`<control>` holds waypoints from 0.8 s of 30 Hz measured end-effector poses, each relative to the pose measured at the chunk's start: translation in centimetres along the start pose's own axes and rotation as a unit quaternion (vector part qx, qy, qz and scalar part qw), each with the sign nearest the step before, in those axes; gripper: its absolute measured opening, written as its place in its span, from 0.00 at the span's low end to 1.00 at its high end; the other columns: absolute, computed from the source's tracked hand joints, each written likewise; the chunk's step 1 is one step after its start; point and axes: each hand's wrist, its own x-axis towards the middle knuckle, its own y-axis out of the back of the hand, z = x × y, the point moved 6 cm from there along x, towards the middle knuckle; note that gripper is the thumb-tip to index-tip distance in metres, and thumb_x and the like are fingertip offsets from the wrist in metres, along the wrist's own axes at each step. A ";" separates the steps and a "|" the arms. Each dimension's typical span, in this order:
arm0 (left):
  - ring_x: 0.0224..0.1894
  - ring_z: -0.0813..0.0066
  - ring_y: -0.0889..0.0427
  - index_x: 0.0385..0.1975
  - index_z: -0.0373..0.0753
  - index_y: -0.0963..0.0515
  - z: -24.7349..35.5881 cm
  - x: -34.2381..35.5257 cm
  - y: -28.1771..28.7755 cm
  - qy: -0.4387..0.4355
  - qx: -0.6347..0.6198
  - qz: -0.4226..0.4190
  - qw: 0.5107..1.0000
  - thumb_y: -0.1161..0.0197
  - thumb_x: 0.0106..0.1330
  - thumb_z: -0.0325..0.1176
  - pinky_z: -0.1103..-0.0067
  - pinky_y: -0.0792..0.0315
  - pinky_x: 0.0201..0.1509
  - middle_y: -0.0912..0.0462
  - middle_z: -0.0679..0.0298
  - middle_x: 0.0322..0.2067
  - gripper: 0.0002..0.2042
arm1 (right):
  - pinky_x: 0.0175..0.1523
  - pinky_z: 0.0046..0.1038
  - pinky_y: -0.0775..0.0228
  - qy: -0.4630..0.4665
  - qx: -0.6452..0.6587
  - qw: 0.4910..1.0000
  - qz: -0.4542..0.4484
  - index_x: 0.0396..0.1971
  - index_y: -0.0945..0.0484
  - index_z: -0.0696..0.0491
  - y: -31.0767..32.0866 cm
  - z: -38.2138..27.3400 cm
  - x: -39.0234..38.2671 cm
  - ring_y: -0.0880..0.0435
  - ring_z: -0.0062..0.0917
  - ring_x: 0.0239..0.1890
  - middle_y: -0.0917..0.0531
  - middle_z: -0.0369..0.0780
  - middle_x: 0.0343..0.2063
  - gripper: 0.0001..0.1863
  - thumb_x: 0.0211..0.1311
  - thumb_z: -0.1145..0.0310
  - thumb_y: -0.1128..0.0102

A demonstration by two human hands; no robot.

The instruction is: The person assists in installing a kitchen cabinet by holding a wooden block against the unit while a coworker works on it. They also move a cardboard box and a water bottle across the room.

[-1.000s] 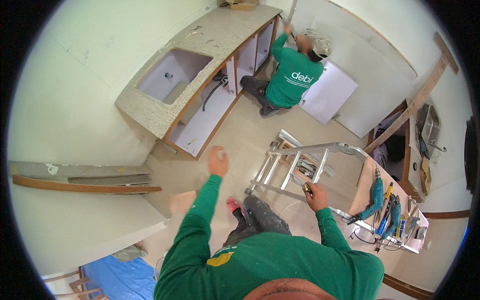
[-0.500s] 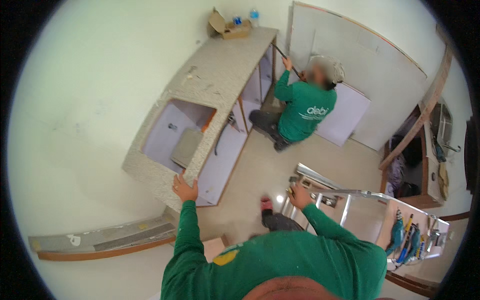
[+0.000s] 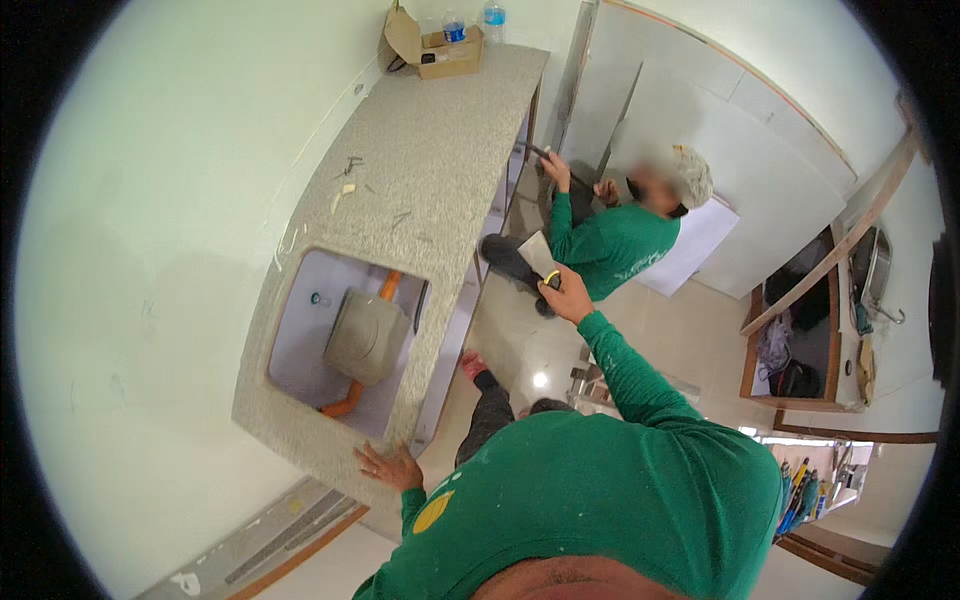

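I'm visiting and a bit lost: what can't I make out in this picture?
All in the head view:
- Most of the scraper's handle: covered by the right hand.
- Much of the cabinet's inside: hidden under the countertop.
- Dark bits on top: too small to identify.

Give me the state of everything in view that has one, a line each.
Speckled countertop: cut through by a sink opening, small bits lying on it
Putty knife: held, blade raised
Left hand: fingers spread, at the countertop's near end
Right hand: closed around the putty knife's handle
Cardboard box: open, flap raised
Plastic bottle: upright
Co-worker: low down, holding a dark bar
Wooden cabinet: open-fronted, things inside
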 end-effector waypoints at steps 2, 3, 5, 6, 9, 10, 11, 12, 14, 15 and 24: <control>0.77 0.44 0.51 0.70 0.35 0.40 3.8 3.6 0.3 -0.068 -0.035 0.025 0.997 0.38 0.68 0.52 0.47 0.61 0.77 0.47 0.46 0.74 0.37 | 0.46 0.35 0.26 -0.031 0.017 0.999 0.019 0.47 0.21 0.59 0.3 -0.9 3.2 0.17 0.33 0.38 0.15 0.47 0.35 0.18 0.58 0.67 0.35; 0.77 0.44 0.51 0.70 0.36 0.39 7.1 6.2 -1.0 -0.097 -0.057 0.045 0.993 0.37 0.68 0.49 0.47 0.60 0.77 0.46 0.46 0.74 0.36 | 0.46 0.34 0.27 -0.037 0.025 0.999 0.027 0.47 0.20 0.59 0.4 -0.7 6.5 0.17 0.31 0.38 0.15 0.45 0.35 0.18 0.59 0.67 0.35; 0.76 0.43 0.49 0.69 0.38 0.38 13.6 12.2 -3.7 -0.174 -0.097 0.020 0.980 0.35 0.66 0.42 0.47 0.56 0.76 0.45 0.46 0.74 0.33 | 0.47 0.37 0.27 -0.052 -0.031 0.997 0.044 0.44 0.22 0.59 0.4 3.0 12.0 0.17 0.43 0.39 0.15 0.49 0.35 0.17 0.56 0.67 0.34; 0.75 0.42 0.47 0.68 0.37 0.37 17.6 15.2 -4.1 -0.182 -0.141 0.014 0.973 0.35 0.66 0.38 0.48 0.52 0.74 0.44 0.46 0.73 0.32 | 0.47 0.35 0.27 -0.037 0.070 0.995 0.054 0.44 0.21 0.58 -0.1 1.6 14.7 0.17 0.41 0.39 0.15 0.46 0.35 0.17 0.56 0.68 0.35; 0.73 0.42 0.44 0.68 0.35 0.39 27.3 23.0 -8.9 -0.306 -0.280 0.054 0.908 0.36 0.68 0.36 0.50 0.49 0.73 0.44 0.45 0.72 0.31 | 0.46 0.36 0.28 0.033 0.015 0.996 0.087 0.45 0.20 0.57 0.5 2.0 24.0 0.17 0.36 0.37 0.16 0.46 0.35 0.17 0.56 0.65 0.35; 0.73 0.43 0.45 0.69 0.35 0.40 30.5 25.7 -10.7 -0.301 -0.264 0.025 0.916 0.37 0.68 0.35 0.51 0.48 0.73 0.44 0.44 0.72 0.31 | 0.46 0.36 0.28 0.032 0.022 0.995 0.093 0.44 0.20 0.57 0.8 1.8 27.8 0.17 0.36 0.36 0.16 0.46 0.35 0.17 0.57 0.65 0.35; 0.73 0.44 0.45 0.69 0.35 0.41 33.7 28.2 -12.4 -0.294 -0.247 -0.008 0.923 0.37 0.68 0.35 0.51 0.48 0.73 0.44 0.42 0.72 0.31 | 0.46 0.36 0.28 0.028 0.027 0.994 0.098 0.44 0.20 0.57 1.2 1.4 31.5 0.17 0.36 0.36 0.16 0.46 0.34 0.17 0.57 0.65 0.34; 0.73 0.44 0.44 0.69 0.35 0.41 36.4 30.6 -14.2 -0.287 -0.239 -0.023 0.927 0.37 0.68 0.35 0.52 0.47 0.73 0.44 0.42 0.72 0.32 | 0.45 0.36 0.27 0.019 0.038 0.995 0.096 0.43 0.21 0.57 0.7 1.1 34.2 0.17 0.35 0.35 0.16 0.46 0.33 0.17 0.57 0.64 0.34; 0.73 0.44 0.43 0.70 0.34 0.42 41.5 35.4 -18.3 -0.278 -0.223 -0.052 0.933 0.38 0.68 0.35 0.54 0.46 0.73 0.45 0.41 0.72 0.32 | 0.45 0.36 0.27 -0.002 0.063 0.993 0.097 0.42 0.21 0.57 0.2 1.5 39.5 0.18 0.35 0.34 0.17 0.47 0.32 0.16 0.57 0.64 0.33; 0.72 0.44 0.42 0.70 0.34 0.42 42.4 36.3 -20.0 -0.273 -0.202 -0.067 0.938 0.38 0.68 0.34 0.54 0.45 0.73 0.45 0.41 0.72 0.33 | 0.44 0.35 0.27 -0.012 0.076 0.992 0.101 0.41 0.21 0.57 0.0 2.1 42.0 0.18 0.35 0.33 0.17 0.47 0.31 0.16 0.58 0.63 0.33; 0.76 0.43 0.48 0.72 0.34 0.43 62.0 49.5 -37.8 -0.301 -0.139 -0.123 0.935 0.38 0.69 0.40 0.53 0.52 0.77 0.50 0.41 0.74 0.35 | 0.50 0.37 0.26 0.186 -0.041 0.962 0.195 0.60 0.28 0.58 -0.9 4.9 72.1 0.22 0.41 0.49 0.28 0.50 0.51 0.28 0.60 0.66 0.33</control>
